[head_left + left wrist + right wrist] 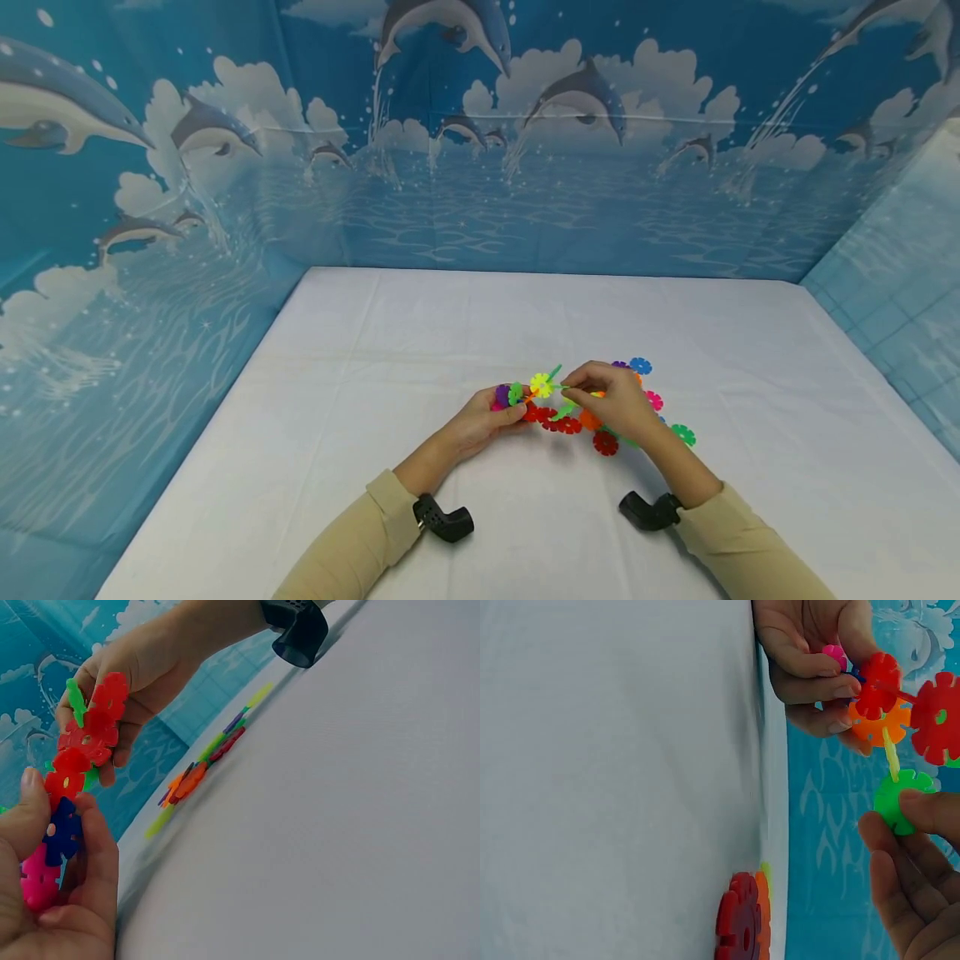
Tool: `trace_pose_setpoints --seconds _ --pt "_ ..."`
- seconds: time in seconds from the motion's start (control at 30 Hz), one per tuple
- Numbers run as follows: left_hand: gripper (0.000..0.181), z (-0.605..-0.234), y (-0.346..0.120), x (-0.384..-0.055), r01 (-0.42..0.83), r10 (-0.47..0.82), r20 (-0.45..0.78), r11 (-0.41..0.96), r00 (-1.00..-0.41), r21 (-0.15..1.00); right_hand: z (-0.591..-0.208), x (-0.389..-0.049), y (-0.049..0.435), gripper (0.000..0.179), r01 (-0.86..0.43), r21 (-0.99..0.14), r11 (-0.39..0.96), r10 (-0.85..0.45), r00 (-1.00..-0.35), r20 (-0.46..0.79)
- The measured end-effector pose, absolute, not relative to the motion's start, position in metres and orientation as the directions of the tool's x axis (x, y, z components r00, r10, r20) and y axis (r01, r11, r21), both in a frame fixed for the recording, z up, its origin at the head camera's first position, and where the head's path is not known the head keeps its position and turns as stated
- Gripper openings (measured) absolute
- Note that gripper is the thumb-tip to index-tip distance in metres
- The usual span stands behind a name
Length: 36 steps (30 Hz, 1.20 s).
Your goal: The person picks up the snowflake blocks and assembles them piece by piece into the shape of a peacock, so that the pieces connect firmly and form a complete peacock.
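My left hand [483, 423] grips one end of a chain of interlocking notched plastic discs, raised above the table. A blue disc [64, 834] and a pink disc [39, 881] sit between its thumb and fingers. Further along the chain come an orange disc [870, 729], a yellow disc [892, 755] seen edge-on, and several red discs [936, 724]. Between thumb and fingertips, my right hand [618, 406] pinches a green disc [898, 808] by its edge. The green disc's rim meets the end of the yellow one; whether their notches are locked I cannot tell.
Loose discs in several colours lie on the white tabletop [360, 467] near my right hand, among them a dark red disc [605, 442], a green one [683, 433] and a blue one [641, 366]. A dolphin-print curtain [450, 208] hangs behind and beside the table.
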<state>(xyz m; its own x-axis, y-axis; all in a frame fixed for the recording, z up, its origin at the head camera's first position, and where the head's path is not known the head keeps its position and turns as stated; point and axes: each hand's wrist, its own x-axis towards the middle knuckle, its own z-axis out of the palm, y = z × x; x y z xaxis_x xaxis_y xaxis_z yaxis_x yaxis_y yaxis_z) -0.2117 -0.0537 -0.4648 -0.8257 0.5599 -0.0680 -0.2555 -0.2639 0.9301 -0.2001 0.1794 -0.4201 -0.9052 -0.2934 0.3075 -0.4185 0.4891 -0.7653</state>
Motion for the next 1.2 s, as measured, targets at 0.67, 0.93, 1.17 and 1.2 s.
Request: trace_pose_setpoints --seconds 0.67,0.93,1.17,1.2 --pt "0.015 -0.4672 -0.0553 -0.2137 -0.27 0.57 -0.08 -0.258 -0.818 0.927 -0.4222 -0.2023 0.1701 0.015 -0.53 -0.647 0.548 -0.359 -0.848 0.391" --pt "0.014 -0.4667 -0.0561 -0.2138 -0.277 0.587 -0.067 -0.275 -0.807 0.921 -0.4291 -0.2072 0.1744 0.011 -0.505 -0.71 0.491 -0.368 -0.859 0.357" --pt "0.017 -0.4677 -0.0576 -0.2149 -0.281 0.601 -0.064 -0.275 -0.796 0.92 -0.4256 -0.2067 0.1728 0.011 -0.545 -0.69 0.477 -0.407 -0.832 0.376" --pt "0.017 -0.4678 -0.0576 -0.2151 -0.281 0.603 -0.063 -0.275 -0.795 0.919 -0.4248 -0.2065 0.172 0.013 -0.556 -0.677 0.482 -0.408 -0.826 0.388"
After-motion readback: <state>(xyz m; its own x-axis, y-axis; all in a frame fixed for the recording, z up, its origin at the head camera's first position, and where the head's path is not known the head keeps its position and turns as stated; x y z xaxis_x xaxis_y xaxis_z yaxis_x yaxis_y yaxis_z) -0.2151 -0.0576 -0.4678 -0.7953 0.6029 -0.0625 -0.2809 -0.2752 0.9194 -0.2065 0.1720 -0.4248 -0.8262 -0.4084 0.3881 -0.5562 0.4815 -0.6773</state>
